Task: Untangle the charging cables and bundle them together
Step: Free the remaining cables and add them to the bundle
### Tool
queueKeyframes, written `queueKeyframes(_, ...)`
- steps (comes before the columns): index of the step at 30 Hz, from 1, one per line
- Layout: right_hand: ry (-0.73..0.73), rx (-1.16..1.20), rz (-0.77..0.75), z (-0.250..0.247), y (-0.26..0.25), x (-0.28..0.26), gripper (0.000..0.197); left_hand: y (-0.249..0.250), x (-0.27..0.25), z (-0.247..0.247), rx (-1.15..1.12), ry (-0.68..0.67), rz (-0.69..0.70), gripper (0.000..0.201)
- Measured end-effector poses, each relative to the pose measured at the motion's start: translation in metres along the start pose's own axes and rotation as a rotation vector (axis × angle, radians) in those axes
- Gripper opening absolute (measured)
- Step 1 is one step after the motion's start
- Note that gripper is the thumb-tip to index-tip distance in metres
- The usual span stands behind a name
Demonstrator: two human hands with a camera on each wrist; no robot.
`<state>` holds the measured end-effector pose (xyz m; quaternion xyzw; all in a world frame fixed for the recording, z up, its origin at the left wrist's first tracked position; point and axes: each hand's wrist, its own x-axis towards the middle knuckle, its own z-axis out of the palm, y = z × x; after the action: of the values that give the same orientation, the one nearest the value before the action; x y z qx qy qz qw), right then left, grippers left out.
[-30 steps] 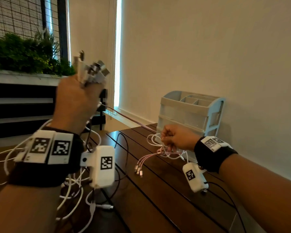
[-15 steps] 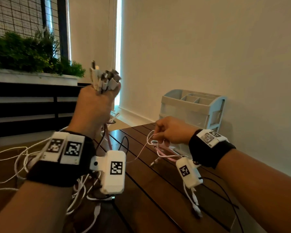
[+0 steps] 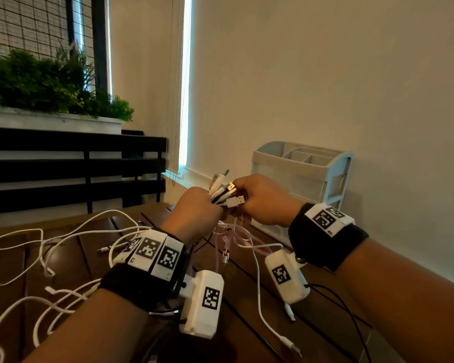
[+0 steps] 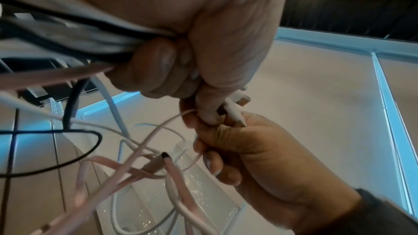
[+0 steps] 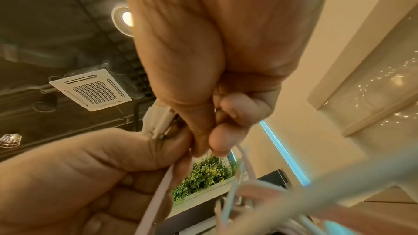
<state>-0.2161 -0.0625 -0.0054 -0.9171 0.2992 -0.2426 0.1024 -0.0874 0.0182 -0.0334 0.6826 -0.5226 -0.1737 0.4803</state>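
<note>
The cables [image 3: 222,196] are gathered plug-ends-up in the left hand [image 3: 194,218], which has dropped from its raised position to meet the right hand [image 3: 262,200] — its fingers [image 5: 235,106] now pinch a plug into the bunch, so another end joins the bundle. Loose white and pink lengths trail tangled over the surface [image 3: 247,297]. A pale organizer [image 3: 304,163] stands just behind, by the wall.
</note>
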Motion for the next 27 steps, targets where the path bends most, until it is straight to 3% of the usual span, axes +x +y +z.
queueKeyframes(5,-0.102,-0.054,0.123,0.0,0.029,-0.004,0.005,0.005,0.0,-0.015,-0.003,0.058,0.029,0.011)
queueKeyframes(9,-0.089,0.081,0.324,-0.002,0.065,-0.012,0.011,0.004,0.006,-0.044,-0.175,0.142,0.023,0.012)
queueKeyframes(11,-0.046,0.106,0.344,-0.003,0.074,-0.012,0.011,0.004,0.005,-0.054,-0.18,0.178,0.022,0.015)
queueKeyframes(16,-0.032,-0.086,0.305,-0.002,0.082,-0.003,0.006,0.012,-0.001,-0.073,-0.172,0.292,0.064,0.02)
queueKeyframes(20,0.181,0.137,0.336,-0.005,0.083,0.006,0.017,0.009,0.0,-0.082,-0.156,0.367,0.055,0.023)
queueKeyframes(22,0.273,0.139,0.296,-0.008,0.084,0.01,0.015,0.004,0.003,-0.085,-0.147,0.406,0.028,0.02)
queueKeyframes(27,0.005,-0.323,0.344,-0.012,0.076,0.004,0.004,-0.003,0.006,-0.093,-0.152,0.474,-0.005,0.017)
